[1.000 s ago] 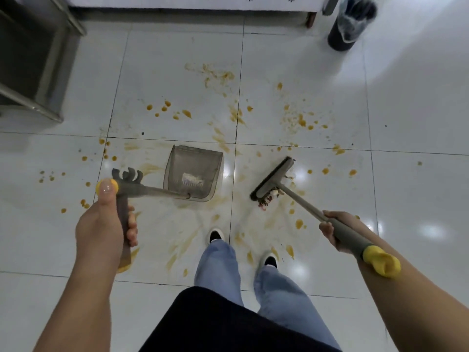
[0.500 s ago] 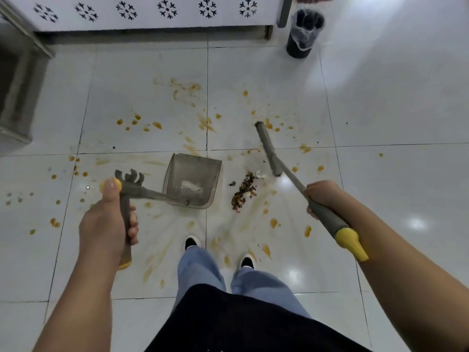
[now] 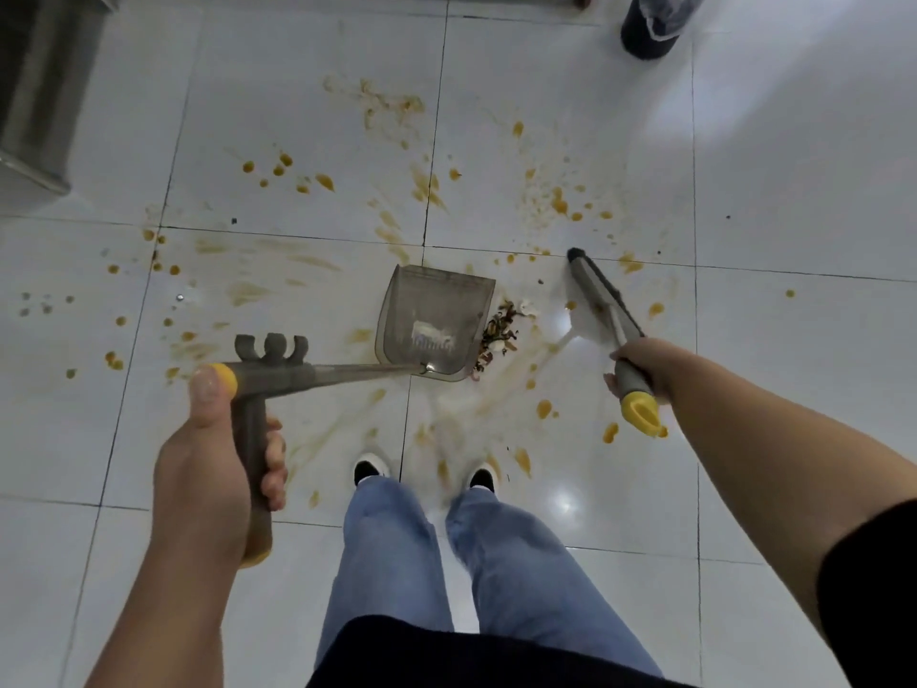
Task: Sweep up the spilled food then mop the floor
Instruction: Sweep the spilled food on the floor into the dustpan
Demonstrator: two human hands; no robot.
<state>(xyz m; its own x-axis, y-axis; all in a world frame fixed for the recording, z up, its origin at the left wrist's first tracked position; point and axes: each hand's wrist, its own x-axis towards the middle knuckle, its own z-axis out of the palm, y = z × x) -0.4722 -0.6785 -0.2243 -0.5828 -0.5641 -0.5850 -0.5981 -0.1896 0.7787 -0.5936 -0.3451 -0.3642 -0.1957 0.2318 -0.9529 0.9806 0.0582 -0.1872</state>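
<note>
Orange-brown sauce splashes (image 3: 560, 206) and smears spread across the glossy white tiled floor (image 3: 794, 166), thickest around the tile joint ahead of the person's feet. The left hand (image 3: 208, 469) grips the upright grey handle of a translucent grey plastic dustpan (image 3: 434, 320), fingers (image 3: 275, 484) curled round the shaft and thumb pressed on its yellow cap; the pan rests flat on the floor near the middle joint, its open mouth apparently turned towards the debris so the pile can be pushed straight in. A small heap of dark and pale food scraps (image 3: 498, 330) lies touching the pan's right side, between it and the broom. The right hand (image 3: 645, 365) wraps the lower handle of a grey broom with white bristles and a yellow end cap (image 3: 603, 300), held low and slanted, the head just beside the scraps on their right, seemingly placed for a short stroke leftwards. Sweeping looks unfinished, as most of the solids are gathered but not yet in the pan, and mopping has not begun.

A pale patch inside the pan is too blurred to identify. The right hand's fingertips are hidden behind the handle. A black bin with a clear liner (image 3: 655, 22) is cut off at the floor's far edge, and a steel cabinet (image 3: 34, 91) is cropped at the far left corner. No mop is visible.
</note>
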